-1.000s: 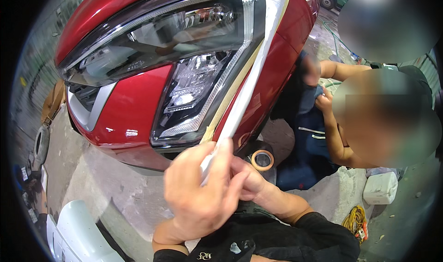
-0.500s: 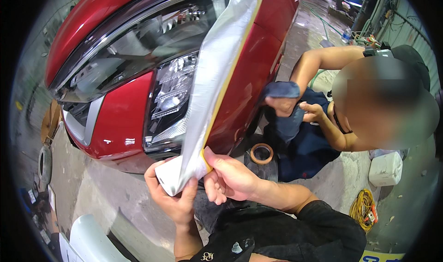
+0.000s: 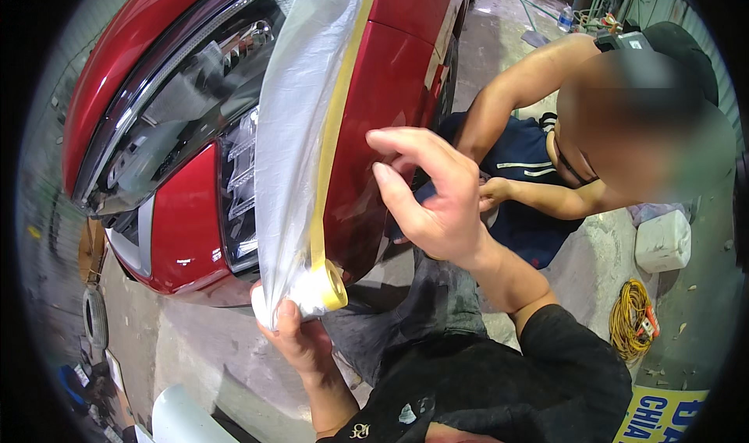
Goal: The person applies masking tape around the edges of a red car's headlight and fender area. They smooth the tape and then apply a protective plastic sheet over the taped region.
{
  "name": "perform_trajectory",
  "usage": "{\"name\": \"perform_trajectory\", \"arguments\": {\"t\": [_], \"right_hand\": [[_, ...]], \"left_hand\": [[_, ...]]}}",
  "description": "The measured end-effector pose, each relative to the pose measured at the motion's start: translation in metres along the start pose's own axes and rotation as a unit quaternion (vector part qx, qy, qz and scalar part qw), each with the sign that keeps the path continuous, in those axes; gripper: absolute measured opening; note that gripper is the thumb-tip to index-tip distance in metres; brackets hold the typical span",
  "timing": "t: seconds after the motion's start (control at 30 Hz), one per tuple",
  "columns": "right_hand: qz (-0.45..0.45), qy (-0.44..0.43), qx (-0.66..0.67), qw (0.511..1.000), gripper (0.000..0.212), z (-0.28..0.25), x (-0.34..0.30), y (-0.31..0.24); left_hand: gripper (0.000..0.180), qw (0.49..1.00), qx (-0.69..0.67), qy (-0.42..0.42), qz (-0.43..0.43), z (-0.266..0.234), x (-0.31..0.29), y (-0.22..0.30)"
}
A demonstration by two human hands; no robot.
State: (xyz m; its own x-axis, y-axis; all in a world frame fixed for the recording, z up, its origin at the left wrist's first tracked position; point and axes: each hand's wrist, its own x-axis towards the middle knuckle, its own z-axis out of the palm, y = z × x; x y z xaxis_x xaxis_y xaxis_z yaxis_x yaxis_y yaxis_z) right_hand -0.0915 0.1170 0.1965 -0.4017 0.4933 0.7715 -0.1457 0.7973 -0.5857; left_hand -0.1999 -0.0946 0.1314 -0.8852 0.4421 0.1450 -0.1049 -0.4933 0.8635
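My left hand (image 3: 295, 340) is closed around a roll of masking film (image 3: 316, 293), below the headlight of a red car. From the roll, a strip of translucent plastic film (image 3: 292, 115) runs up over part of the headlight (image 3: 175, 123). Yellow tape (image 3: 340, 108) edges the strip and lies along the red body panel (image 3: 388, 76). My right hand (image 3: 437, 197) is raised in front of that panel, off the roll, its thumb and fingers apart with nothing between them.
A co-worker (image 3: 530, 162) crouches close on the right, hands partly hidden behind my right hand. Farther right are a white jerrycan (image 3: 663, 240) and a coiled yellow cable (image 3: 630, 322). A tyre (image 3: 95, 318) stands at left; a pale curved panel (image 3: 187, 416) lies at lower left.
My right hand has let go of the roll and risen to the right, opening. My left hand still holds the roll. The co-worker's arms have shifted, and the view has turned somewhat.
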Motion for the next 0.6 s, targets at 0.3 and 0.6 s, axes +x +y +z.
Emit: {"name": "perform_trajectory", "arguments": {"t": [0.3,0.6], "right_hand": [[-0.181,0.009,-0.125,0.976,0.039,0.021,0.024,0.022],[-0.202,0.027,-0.152,0.967,0.039,0.024,0.026,0.023]], "left_hand": [[0.074,0.996,-0.055,-0.049,-0.05,-0.015,-0.004,0.0],[0.065,1.0,0.013,0.021,-0.007,-0.004,0.003,-0.001]]}}
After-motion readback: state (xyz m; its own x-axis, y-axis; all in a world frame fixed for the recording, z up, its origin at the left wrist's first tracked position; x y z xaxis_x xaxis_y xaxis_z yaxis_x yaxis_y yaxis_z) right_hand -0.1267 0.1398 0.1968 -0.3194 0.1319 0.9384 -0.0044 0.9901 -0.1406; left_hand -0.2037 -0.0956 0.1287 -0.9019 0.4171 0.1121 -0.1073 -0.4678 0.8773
